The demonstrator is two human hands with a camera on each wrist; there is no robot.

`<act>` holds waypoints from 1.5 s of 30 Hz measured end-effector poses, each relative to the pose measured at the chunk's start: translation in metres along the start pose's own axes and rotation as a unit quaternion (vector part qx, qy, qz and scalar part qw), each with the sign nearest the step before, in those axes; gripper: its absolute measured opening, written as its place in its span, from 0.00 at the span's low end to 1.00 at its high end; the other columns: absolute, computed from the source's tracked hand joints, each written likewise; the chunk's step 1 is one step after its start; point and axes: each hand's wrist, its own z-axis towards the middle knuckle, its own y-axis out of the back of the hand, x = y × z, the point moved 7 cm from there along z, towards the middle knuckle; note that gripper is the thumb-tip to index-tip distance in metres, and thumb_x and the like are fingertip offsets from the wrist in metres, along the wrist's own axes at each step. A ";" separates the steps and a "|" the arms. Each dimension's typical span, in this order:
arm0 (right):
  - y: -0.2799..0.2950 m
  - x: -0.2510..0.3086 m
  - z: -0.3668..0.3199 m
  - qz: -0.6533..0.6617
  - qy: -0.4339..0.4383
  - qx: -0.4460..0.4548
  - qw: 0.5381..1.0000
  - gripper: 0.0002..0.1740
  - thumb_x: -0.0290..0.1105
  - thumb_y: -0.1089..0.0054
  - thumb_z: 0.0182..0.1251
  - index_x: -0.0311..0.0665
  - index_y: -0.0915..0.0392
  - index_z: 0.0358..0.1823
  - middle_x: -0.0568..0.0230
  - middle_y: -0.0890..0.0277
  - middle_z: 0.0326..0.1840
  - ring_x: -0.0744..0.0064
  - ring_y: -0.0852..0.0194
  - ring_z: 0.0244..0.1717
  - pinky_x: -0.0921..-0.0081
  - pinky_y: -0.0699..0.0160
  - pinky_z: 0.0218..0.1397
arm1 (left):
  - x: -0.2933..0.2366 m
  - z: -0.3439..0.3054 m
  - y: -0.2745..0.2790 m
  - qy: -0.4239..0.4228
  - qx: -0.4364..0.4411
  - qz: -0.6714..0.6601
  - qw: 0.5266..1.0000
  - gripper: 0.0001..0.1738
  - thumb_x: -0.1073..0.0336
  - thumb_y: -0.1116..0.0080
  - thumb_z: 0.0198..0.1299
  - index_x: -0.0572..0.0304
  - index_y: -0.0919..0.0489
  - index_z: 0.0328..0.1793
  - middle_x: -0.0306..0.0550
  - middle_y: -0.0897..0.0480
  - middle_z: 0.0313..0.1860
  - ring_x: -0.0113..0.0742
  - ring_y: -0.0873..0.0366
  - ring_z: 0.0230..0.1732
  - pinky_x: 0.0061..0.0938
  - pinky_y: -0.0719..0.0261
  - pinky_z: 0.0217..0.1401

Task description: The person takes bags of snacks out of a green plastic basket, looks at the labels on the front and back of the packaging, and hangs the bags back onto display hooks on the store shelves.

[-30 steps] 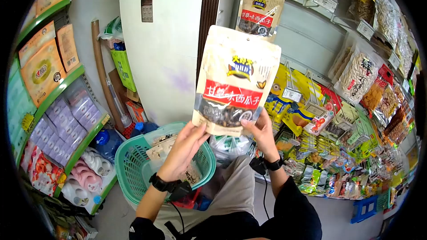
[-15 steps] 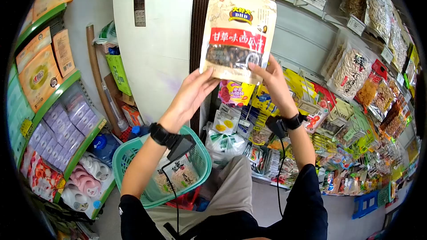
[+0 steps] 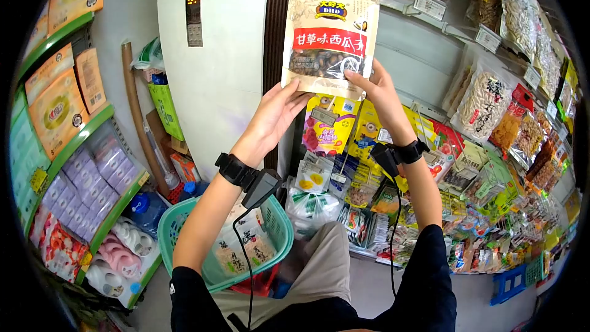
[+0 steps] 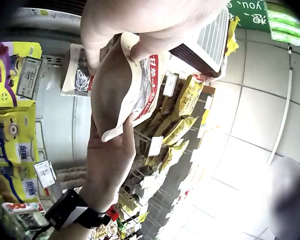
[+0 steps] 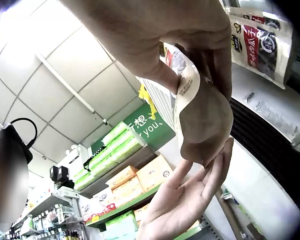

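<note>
Both hands hold up a beige pouch of watermelon seeds (image 3: 329, 15), its red-banded front towards me and dark seeds showing through a window. My left hand (image 3: 270, 122) pinches the lower left corner, thumb in front and fingers behind. At the lower right, my right hand (image 3: 384, 101) grips the edge, its thumb pressing near the window. The left wrist view looks up at the pouch's folded bottom (image 4: 112, 85). Behind it hangs a similar pouch (image 5: 257, 45), seen in the right wrist view and hidden by the held one in the head view.
A green basket (image 3: 284, 233) with several snack packs (image 3: 243, 249) stands by my legs. Hanging snack bags (image 3: 485, 101) line the rack on the right. A white cabinet (image 3: 215, 74) stands ahead. Tissue packs (image 3: 89, 172) fill the left shelf.
Both hands have raised the pouch up and away from me, towards the rack, so it now covers the hanging pouch. Most of the movement came in the first half second.
</note>
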 end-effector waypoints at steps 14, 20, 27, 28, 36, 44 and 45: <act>0.009 -0.002 0.011 -0.007 -0.017 0.001 1.000 0.24 0.33 0.41 0.55 0.31 0.36 0.51 0.59 0.27 0.44 0.75 0.29 0.43 0.80 0.31 0.47 | 0.006 0.013 0.001 0.012 0.001 0.002 1.000 0.20 0.61 0.54 0.62 0.70 0.36 0.54 0.52 0.30 0.52 0.38 0.33 0.56 0.29 0.37 0.64; 0.011 -0.010 0.016 0.002 -0.012 -0.002 1.000 0.23 0.33 0.42 0.55 0.31 0.36 0.51 0.60 0.27 0.43 0.77 0.28 0.41 0.81 0.30 0.45 | 0.007 0.017 0.004 0.007 0.014 0.013 1.000 0.24 0.60 0.54 0.62 0.70 0.39 0.58 0.53 0.33 0.56 0.39 0.36 0.59 0.30 0.41 0.66; 0.008 -0.017 0.017 0.018 0.015 -0.026 0.999 0.23 0.33 0.42 0.54 0.31 0.35 0.49 0.59 0.26 0.42 0.76 0.28 0.40 0.81 0.29 0.41 | -0.080 -0.031 -0.021 -0.358 -0.177 0.437 0.806 0.30 0.58 0.50 0.59 0.68 0.43 0.62 0.57 0.40 0.62 0.42 0.47 0.66 0.30 0.54 0.67; 0.009 -0.019 0.019 0.017 0.010 -0.027 0.999 0.23 0.33 0.42 0.54 0.31 0.35 0.49 0.59 0.26 0.42 0.76 0.28 0.40 0.81 0.29 0.41 | -0.099 -0.043 -0.032 -0.402 -0.161 0.438 0.788 0.28 0.59 0.49 0.59 0.67 0.41 0.61 0.56 0.39 0.61 0.41 0.47 0.65 0.30 0.53 0.67; 0.013 -0.030 0.021 -0.002 -0.029 -0.049 0.998 0.21 0.31 0.41 0.53 0.31 0.34 0.48 0.59 0.26 0.41 0.76 0.27 0.39 0.80 0.29 0.41 | -0.196 -0.160 -0.107 -0.695 -0.028 0.493 0.523 0.27 0.55 0.62 0.62 0.69 0.39 0.60 0.58 0.35 0.59 0.46 0.37 0.60 0.38 0.43 0.64; 0.011 -0.031 0.023 0.018 -0.023 -0.049 0.998 0.21 0.28 0.42 0.53 0.30 0.35 0.49 0.57 0.25 0.41 0.73 0.26 0.39 0.79 0.29 0.42 | -0.215 -0.194 -0.125 -0.666 0.021 0.575 0.475 0.27 0.54 0.62 0.62 0.69 0.39 0.59 0.58 0.35 0.59 0.47 0.37 0.60 0.38 0.42 0.64; 0.012 -0.030 0.022 0.008 -0.028 -0.057 0.998 0.21 0.28 0.42 0.53 0.30 0.34 0.49 0.57 0.25 0.42 0.73 0.26 0.39 0.79 0.28 0.42 | -0.218 -0.196 -0.126 -0.662 0.023 0.580 0.474 0.27 0.54 0.63 0.62 0.69 0.39 0.59 0.58 0.35 0.59 0.47 0.37 0.60 0.38 0.42 0.64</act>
